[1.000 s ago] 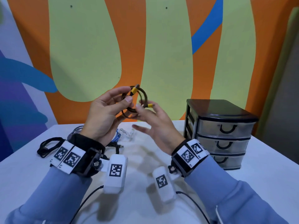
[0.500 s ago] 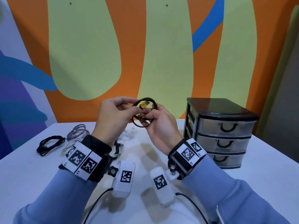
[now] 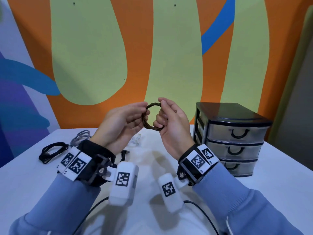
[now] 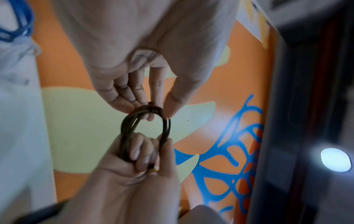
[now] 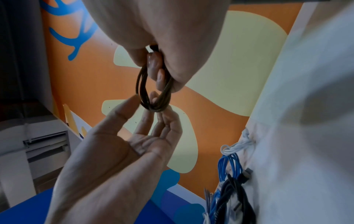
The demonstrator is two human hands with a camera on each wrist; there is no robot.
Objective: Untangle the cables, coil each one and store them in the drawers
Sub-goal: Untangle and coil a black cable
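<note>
Hands are raised together above the white table (image 3: 279, 175), both clamped on one small coil of dark braided cable (image 3: 153, 116), which is held upright in the air between them. The coil's left side is pinched between thumb and fingertips of the left hand (image 3: 122, 122), while its right side is gripped by the right hand (image 3: 171, 126), whose curled fingers are hooked through the ring. A yellowish connector tip is seen tucked in the right palm in the left wrist view. A black three-drawer unit (image 3: 233, 139) stands on the right of the table, just beside the right hand, with all drawers shut. Far left on the table, a black cable bundle (image 3: 52, 151) and a grey cable (image 3: 80, 138) lie near each other. A white cable (image 3: 136, 140) lies beyond the left hand. A blue cable (image 5: 229, 165) is seen near it in the right wrist view
</note>
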